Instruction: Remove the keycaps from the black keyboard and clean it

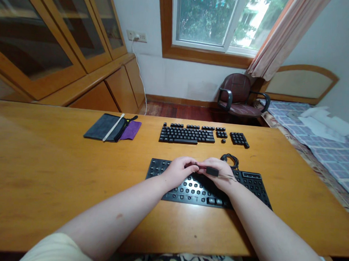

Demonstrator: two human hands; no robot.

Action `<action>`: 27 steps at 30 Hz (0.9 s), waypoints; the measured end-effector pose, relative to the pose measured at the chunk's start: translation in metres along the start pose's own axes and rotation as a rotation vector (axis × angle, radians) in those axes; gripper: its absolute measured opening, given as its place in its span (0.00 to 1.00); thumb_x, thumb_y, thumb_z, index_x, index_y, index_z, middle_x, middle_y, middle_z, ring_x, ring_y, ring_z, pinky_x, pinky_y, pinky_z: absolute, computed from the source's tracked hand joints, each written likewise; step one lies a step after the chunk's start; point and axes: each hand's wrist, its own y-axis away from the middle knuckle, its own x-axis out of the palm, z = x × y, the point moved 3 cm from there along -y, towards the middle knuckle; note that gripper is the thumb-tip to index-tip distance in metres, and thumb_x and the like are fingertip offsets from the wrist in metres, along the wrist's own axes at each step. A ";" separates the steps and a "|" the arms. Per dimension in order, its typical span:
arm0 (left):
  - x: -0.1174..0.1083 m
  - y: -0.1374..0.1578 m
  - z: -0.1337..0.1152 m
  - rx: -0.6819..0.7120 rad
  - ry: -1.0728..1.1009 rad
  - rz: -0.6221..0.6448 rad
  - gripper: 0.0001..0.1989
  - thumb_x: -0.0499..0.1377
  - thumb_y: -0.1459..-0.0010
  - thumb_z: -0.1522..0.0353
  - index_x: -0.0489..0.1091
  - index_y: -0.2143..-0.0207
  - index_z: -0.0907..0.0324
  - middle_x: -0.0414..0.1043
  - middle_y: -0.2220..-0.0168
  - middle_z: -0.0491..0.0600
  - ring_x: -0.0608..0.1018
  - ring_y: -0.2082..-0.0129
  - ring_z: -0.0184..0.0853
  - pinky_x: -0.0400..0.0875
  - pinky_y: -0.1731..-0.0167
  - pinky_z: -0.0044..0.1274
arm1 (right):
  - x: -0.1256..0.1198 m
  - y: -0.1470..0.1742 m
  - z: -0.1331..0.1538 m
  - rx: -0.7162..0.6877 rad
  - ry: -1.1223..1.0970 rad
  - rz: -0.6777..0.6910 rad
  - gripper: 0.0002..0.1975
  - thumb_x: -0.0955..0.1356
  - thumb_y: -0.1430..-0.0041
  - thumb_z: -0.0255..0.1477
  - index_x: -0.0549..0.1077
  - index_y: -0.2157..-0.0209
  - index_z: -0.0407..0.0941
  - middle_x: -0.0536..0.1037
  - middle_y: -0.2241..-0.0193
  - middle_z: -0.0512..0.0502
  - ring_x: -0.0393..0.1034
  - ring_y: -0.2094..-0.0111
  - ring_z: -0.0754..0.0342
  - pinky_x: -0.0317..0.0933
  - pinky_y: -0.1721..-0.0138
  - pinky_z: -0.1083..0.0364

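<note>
Right now, both hands are meeting above the black keyboard (193, 188), which is lying on the table (71, 179) with most of its keycaps off. The left hand (178, 171) is pinching its fingers shut at one end of a small tool (212, 171), and the right hand (219, 164) is curling its fingers round it, partly hiding the handle; thin wires are sticking out toward the right wrist. Loose keycaps (187, 135) are sitting in rows beyond, and a coiled cable (234, 161) is resting behind the keyboard.
</note>
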 end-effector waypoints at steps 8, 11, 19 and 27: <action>0.001 -0.001 0.003 -0.024 0.012 -0.079 0.12 0.60 0.47 0.67 0.73 0.60 0.61 0.76 0.62 0.51 0.77 0.62 0.36 0.70 0.57 0.29 | -0.002 0.001 0.004 0.012 -0.039 -0.016 0.14 0.72 0.49 0.35 0.77 0.59 0.48 0.78 0.65 0.45 0.73 0.62 0.51 0.67 0.58 0.52; 0.002 -0.001 0.002 -0.011 0.055 -0.080 0.12 0.60 0.47 0.68 0.72 0.59 0.61 0.75 0.61 0.52 0.77 0.61 0.36 0.71 0.57 0.29 | -0.003 0.001 0.003 0.118 -0.026 -0.106 0.11 0.70 0.47 0.36 0.77 0.63 0.47 0.79 0.66 0.44 0.74 0.64 0.52 0.68 0.61 0.52; 0.002 0.000 -0.007 -0.026 0.216 0.020 0.11 0.60 0.48 0.73 0.72 0.61 0.61 0.72 0.59 0.52 0.75 0.59 0.33 0.71 0.55 0.28 | -0.006 0.002 0.006 0.042 0.089 -0.190 0.06 0.70 0.47 0.34 0.78 0.70 0.47 0.80 0.71 0.45 0.75 0.69 0.51 0.69 0.64 0.53; 0.010 -0.001 0.007 -0.080 0.353 -0.053 0.16 0.63 0.52 0.75 0.68 0.59 0.62 0.73 0.60 0.51 0.77 0.61 0.32 0.72 0.56 0.28 | -0.005 0.004 0.010 -0.063 0.215 -0.156 0.07 0.67 0.44 0.31 0.78 0.65 0.48 0.80 0.69 0.45 0.75 0.67 0.52 0.70 0.63 0.53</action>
